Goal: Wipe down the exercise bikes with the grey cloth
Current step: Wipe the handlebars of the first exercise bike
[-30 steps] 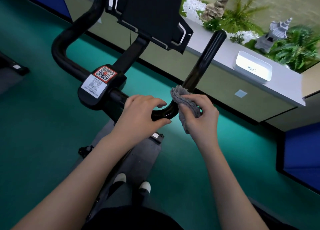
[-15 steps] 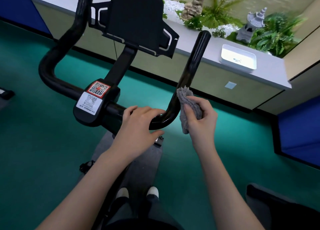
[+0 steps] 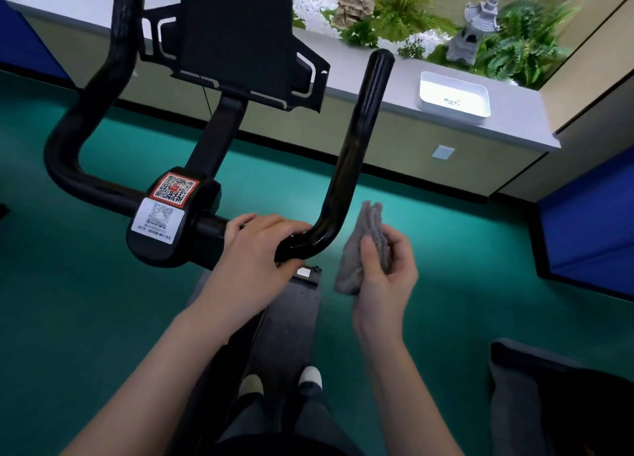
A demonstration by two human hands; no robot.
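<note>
Head view: grey cloth (image 3: 356, 260) off the handlebar (image 3: 346, 167)
The right hand (image 3: 387, 277) pinched the folded cloth in its fingers just beside the bend, and the left hand (image 3: 260, 249) curled round the bar. Soft, light and limp, it probably handled best bunched.

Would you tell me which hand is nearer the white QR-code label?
Left. The left hand grips the handlebar just right of the white QR-code label; the right hand holds the grey cloth farther right, off the bar.
</note>
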